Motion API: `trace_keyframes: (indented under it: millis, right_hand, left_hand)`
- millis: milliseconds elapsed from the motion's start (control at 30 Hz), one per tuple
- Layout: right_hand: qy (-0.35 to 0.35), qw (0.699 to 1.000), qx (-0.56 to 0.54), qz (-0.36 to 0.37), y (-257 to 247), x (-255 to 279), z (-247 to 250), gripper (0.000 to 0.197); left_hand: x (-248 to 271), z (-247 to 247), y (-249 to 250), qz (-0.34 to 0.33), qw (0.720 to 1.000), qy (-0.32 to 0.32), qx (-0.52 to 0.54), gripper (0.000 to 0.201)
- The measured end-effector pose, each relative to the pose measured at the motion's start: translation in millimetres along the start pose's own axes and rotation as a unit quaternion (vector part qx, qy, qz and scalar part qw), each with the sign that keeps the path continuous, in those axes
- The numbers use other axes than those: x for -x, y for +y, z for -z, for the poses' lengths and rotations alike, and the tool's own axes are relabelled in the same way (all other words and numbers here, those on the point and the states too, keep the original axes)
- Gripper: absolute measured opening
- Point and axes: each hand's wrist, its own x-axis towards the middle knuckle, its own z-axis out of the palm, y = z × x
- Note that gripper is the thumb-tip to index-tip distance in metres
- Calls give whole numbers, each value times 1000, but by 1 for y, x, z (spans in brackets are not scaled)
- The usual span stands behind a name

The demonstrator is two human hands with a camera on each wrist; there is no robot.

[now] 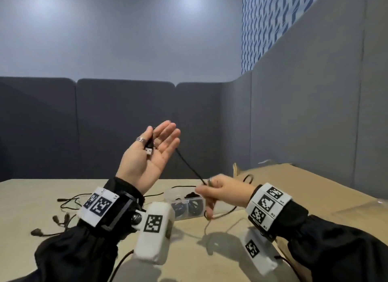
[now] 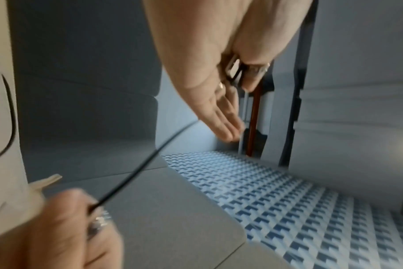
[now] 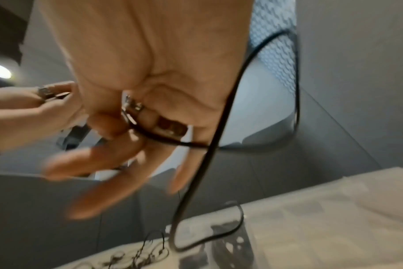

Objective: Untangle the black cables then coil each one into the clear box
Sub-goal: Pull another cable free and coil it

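The left hand (image 1: 147, 155) is held up high, palm up, with its fingers out almost straight. Its thumb, which wears a silver ring, presses a black plug (image 1: 149, 148) with a shiny metal tip down against the palm. A thin, smooth black cable (image 1: 189, 168) runs from that plug toward 5 o'clock, down to the right hand (image 1: 222, 192). The right hand is curled and pinches the cable between thumb and first finger, while its other fingers hang looser. Below this hand the cable drops in a soft loop to the pale, flat table (image 1: 37, 189). The clear box (image 1: 182, 194) is a plastic box with see-through walls. It sits on the table between the two wrists, at 6 o'clock from the raised hand, and round black coils lie inside it. More thin black cables (image 1: 65, 206) with small dark plugs lie loose on the table at 9 o'clock from the box. A brown cardboard sheet (image 1: 304, 189) lies at 3 o'clock.
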Motion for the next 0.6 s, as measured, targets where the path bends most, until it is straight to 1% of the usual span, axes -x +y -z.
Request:
trace_keyframes:
  millis: [33, 67, 100, 133, 167, 200, 233, 267, 300, 333, 367, 400, 433, 467, 500, 533, 567, 600]
  right_hand:
    - [-39, 999, -4, -34, 2, 3, -3, 33]
    - [-70, 995, 19, -62, 4, 6, -6, 32]
    - [-91, 990, 70, -82, 3, 9, -8, 29]
    - [-103, 983, 124, -90, 3, 11, -10, 25]
    - [-105, 978, 160, -84, 0, 14, -10, 21]
    - [-93, 978, 170, -72, -3, 16, -7, 17]
    - [-69, 981, 174, -58, -7, 19, -2, 14]
    - [-27, 980, 194, -36, -8, 20, 6, 13]
    - [28, 971, 238, -12, -9, 20, 16, 16]
    - [87, 954, 288, 4, -9, 20, 28, 17]
    - [142, 936, 323, 5, -9, 20, 39, 15]
    - [183, 919, 348, -8, -9, 20, 48, 13]
    - [212, 901, 377, -24, -8, 19, 55, 15]
    - [233, 878, 417, -40, -7, 17, 59, 22]
    - [249, 847, 466, -54, -6, 15, 60, 28]
    - [266, 820, 503, -57, -4, 11, 60, 31]
    - [281, 805, 519, -52, -4, 7, 57, 32]
    - [286, 805, 517, -46, -3, 2, 54, 32]
  left_hand:
    - [-5, 4, -5, -38, 999, 32, 10, 35]
    - [-10, 10, -10, -74, 995, 64, -13, 34]
    - [-14, 15, -15, -104, 988, 85, -73, 32]
    - [-18, 21, -21, -128, 972, 95, -174, 30]
    - [-20, 27, -26, -148, 935, 86, -312, 29]
    - [-21, 32, -29, -160, 871, 56, -460, 29]
    - [-22, 38, -29, -158, 786, 15, -597, 30]
    - [-23, 44, -28, -142, 695, -24, -705, 30]
    - [-22, 48, -25, -115, 617, -52, -777, 28]
    - [-21, 50, -21, -81, 565, -66, -819, 27]
    - [-18, 50, -16, -43, 543, -71, -836, 29]
    - [-16, 49, -12, 2, 556, -79, -827, 32]
    - [-12, 44, -8, 56, 601, -91, -792, 36]
    - [-9, 37, -6, 113, 655, -107, -740, 43]
    - [-5, 31, -3, 163, 701, -129, -682, 49]
    - [-1, 25, -1, 201, 738, -160, -625, 53]
    - [3, 20, 0, 222, 768, -198, -567, 53]
    - [6, 15, 1, 228, 794, -241, -510, 50]
